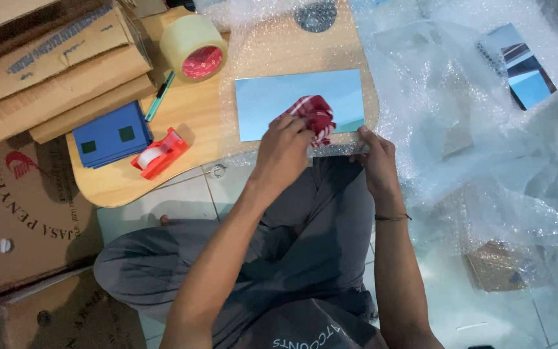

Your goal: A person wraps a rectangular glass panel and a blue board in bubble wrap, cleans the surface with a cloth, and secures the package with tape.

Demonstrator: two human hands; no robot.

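Note:
A rectangular mirror [272, 100] lies flat on a sheet of bubble wrap [272, 45] on a low wooden table [188, 119]. It reflects pale blue. My left hand [282, 152] grips a red and white cloth [316, 113] and presses it on the mirror's near right part. My right hand [377, 161] rests at the mirror's near right corner, fingers on its edge. I sit on the floor with my legs under the table's near edge.
On the table's left stand a roll of clear tape [194, 46], a red tape dispenser [159, 154], a green pen [159, 97] and a blue stack [111, 136]. Cardboard boxes [53, 64] crowd the left. Loose bubble wrap [473, 129] and another mirror [524, 64] lie right.

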